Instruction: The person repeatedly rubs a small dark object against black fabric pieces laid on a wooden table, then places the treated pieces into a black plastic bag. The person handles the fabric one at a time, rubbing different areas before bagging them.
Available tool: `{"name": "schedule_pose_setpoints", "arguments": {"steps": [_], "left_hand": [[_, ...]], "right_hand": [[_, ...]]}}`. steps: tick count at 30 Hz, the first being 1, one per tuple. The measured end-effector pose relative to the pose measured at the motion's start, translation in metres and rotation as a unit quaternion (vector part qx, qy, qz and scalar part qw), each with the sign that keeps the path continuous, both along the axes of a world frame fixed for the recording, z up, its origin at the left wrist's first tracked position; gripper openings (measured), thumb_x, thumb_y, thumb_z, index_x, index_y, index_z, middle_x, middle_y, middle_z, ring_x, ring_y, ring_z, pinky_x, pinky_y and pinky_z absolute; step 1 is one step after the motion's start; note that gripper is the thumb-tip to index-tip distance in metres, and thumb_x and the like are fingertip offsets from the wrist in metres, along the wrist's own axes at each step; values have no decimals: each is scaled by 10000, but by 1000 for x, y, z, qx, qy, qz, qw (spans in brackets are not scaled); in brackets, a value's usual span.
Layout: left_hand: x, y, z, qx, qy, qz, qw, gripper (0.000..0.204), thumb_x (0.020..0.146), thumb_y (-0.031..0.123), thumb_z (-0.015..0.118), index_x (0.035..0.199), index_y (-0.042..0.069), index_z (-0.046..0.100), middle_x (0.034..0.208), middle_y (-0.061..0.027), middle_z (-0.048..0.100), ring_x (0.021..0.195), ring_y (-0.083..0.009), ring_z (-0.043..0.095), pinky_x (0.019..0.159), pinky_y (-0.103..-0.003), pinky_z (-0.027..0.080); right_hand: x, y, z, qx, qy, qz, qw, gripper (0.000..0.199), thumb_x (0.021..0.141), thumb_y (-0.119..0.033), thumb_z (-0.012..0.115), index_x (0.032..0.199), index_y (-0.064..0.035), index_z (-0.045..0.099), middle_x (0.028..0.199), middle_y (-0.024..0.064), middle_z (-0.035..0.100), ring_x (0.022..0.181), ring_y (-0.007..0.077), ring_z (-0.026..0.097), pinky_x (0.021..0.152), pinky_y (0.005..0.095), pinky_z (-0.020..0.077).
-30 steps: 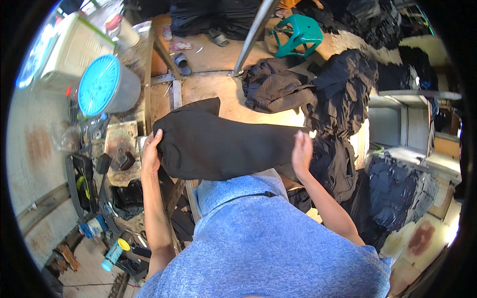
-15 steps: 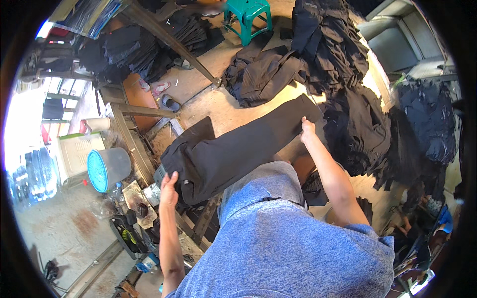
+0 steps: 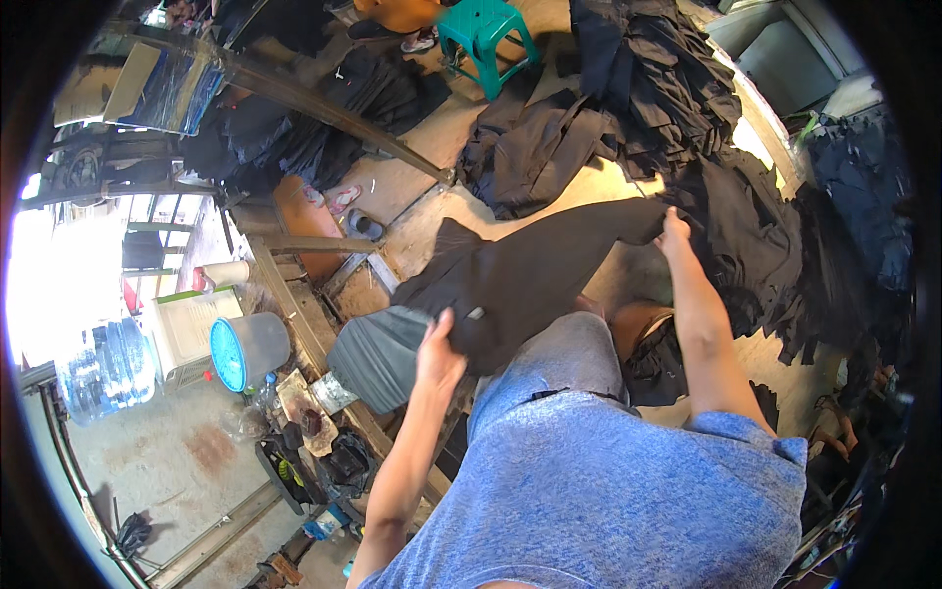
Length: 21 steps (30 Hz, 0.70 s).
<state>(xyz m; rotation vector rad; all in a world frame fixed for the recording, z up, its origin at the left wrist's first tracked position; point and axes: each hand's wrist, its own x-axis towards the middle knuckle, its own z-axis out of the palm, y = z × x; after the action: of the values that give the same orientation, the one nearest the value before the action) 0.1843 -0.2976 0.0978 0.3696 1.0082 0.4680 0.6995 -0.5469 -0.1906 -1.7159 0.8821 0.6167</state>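
Black trousers [image 3: 549, 270] are stretched across in front of my body, over my lap. The fingers of my right hand [image 3: 673, 234] pinch the far right end of the cloth. At the wider left end, my left hand [image 3: 440, 355] is closed on the edge; its fingertips are partly hidden. A small pale spot shows on the cloth near this hand. Just left of the trousers lies a grey surface [image 3: 378, 355] with a flat, cloth-like look, partly covered by them.
Heaps of dark garments [image 3: 648, 79] lie on the floor ahead and to the right. A green plastic stool [image 3: 483, 39] stands at the back. Wooden beams [image 3: 294, 294] run along my left, beside a bucket with a blue lid [image 3: 228, 353] and a large clear water bottle [image 3: 108, 368].
Both hands have moved right with the trousers, and the left end has slid off the grey surface, which now shows. The trousers hang less flat. The whole view has shifted slightly.
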Motion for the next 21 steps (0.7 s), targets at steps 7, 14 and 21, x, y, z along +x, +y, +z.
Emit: {"name": "schedule_pose_setpoints", "arguments": {"steps": [7,14,21], "left_hand": [[287,-9,-43,44,-165,-267,948,639,1114,23,640,1684,41,350,1638,-148,535,1436,-250,591,1215,-480,503],[443,62,-8,99,-205,-342,912,244,1068,25,698,1309,51,722,1289,-97,793,1193,-283,762,1092,-490,614],[444,188,6,75,-207,-388,895,353,1121,116,623,1455,9,662,1478,-169,721,1407,-314,658,1233,-494,489]], "right_hand": [[-65,-159,47,4,-128,147,981,46,989,-86,780,965,-62,810,750,2,677,564,102,549,485,320,392],[-214,-253,44,45,97,100,989,274,1112,-339,737,1073,-69,763,804,-17,679,595,78,605,505,279,460],[-236,-328,3,-86,59,117,988,355,1074,-364,772,1036,-11,791,775,14,703,612,126,643,553,327,518]]}}
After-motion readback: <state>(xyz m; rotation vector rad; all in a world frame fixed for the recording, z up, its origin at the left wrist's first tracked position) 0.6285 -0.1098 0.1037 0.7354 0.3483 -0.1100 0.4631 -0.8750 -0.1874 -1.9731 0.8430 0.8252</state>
